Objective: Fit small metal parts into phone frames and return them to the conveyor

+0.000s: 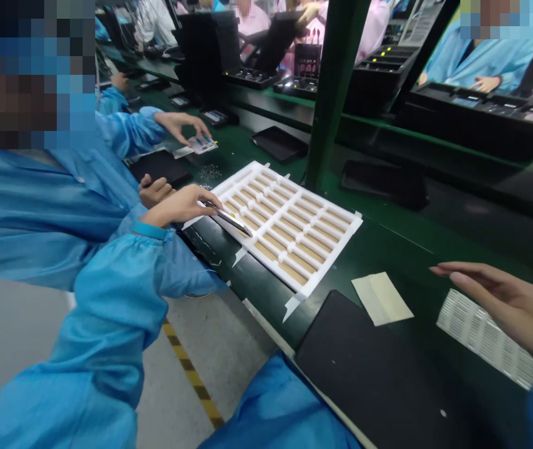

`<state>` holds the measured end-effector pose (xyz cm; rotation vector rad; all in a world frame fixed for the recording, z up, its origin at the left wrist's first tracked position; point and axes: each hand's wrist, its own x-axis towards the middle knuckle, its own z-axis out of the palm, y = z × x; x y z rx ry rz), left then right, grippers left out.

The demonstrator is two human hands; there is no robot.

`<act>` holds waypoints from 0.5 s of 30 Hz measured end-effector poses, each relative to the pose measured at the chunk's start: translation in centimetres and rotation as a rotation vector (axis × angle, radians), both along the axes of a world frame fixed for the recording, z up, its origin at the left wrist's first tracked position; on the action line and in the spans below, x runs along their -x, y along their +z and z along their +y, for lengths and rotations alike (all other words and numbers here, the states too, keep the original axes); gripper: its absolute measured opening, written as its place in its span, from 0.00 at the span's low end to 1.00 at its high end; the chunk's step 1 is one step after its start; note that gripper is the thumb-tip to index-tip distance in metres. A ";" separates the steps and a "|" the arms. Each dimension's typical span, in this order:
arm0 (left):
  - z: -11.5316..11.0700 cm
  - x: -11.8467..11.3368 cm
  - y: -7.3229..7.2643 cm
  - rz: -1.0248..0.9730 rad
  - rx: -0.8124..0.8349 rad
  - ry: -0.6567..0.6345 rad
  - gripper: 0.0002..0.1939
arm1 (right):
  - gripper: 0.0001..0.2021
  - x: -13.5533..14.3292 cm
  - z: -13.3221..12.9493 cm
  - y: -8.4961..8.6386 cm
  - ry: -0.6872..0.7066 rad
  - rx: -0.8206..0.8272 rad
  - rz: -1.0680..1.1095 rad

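Observation:
My left hand (180,206) reaches across to the near left part of a white foam tray (334,252). Between its thumb and fingers is a thin, dark, phone-like slab with a pale edge (234,221), tilted over the tray's slots. Those slots have tan bottoms and stand in rows; no other slabs show in them. My right hand (510,302) hovers at the right with its fingers stretched out and nothing visible in them. Partly hidden below it lies a white sheet with rows of small strips (484,337).
A black mat (369,374) lies along the near edge, beside a cream paper square (382,298). At left, a co-worker's hand (186,128) touches a small clear packet (201,144). A green post (336,93) rises behind the tray. Black bins (482,125) line the back.

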<state>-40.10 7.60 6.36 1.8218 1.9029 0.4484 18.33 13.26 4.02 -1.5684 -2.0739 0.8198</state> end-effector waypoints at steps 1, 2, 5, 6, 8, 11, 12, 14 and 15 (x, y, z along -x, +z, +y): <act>0.3 0.5 0.1 0.032 0.019 -0.009 0.20 | 0.24 -0.3 -0.4 0.2 -0.019 0.025 -0.011; 0.5 1.1 0.1 0.065 0.037 -0.020 0.19 | 0.25 -0.7 -0.7 0.5 -0.045 0.047 -0.022; 1.2 2.1 0.3 0.153 0.072 -0.027 0.16 | 0.27 -1.7 -1.8 0.8 -0.147 0.095 -0.040; 1.4 2.1 0.3 0.170 0.076 -0.012 0.16 | 0.27 -2.0 -2.1 0.8 -0.173 0.107 -0.039; 1.6 1.8 0.3 0.172 0.067 0.015 0.16 | 0.28 -2.4 -2.7 0.6 -0.196 0.135 -0.028; 2.1 0.6 -0.1 0.147 0.051 -0.006 0.15 | 0.28 -2.4 -3.4 0.1 -0.187 0.145 0.001; 2.3 0.2 -0.2 0.145 0.055 -0.020 0.15 | 0.27 -2.4 -3.6 0.0 -0.180 0.140 0.007; 2.6 -0.4 -0.3 0.156 0.073 -0.031 0.13 | 0.25 -2.3 -3.9 -0.2 -0.156 0.135 0.028; 2.6 -0.7 -0.3 0.167 0.081 -0.027 0.12 | 0.24 -2.2 -4.0 -0.2 -0.143 0.139 0.044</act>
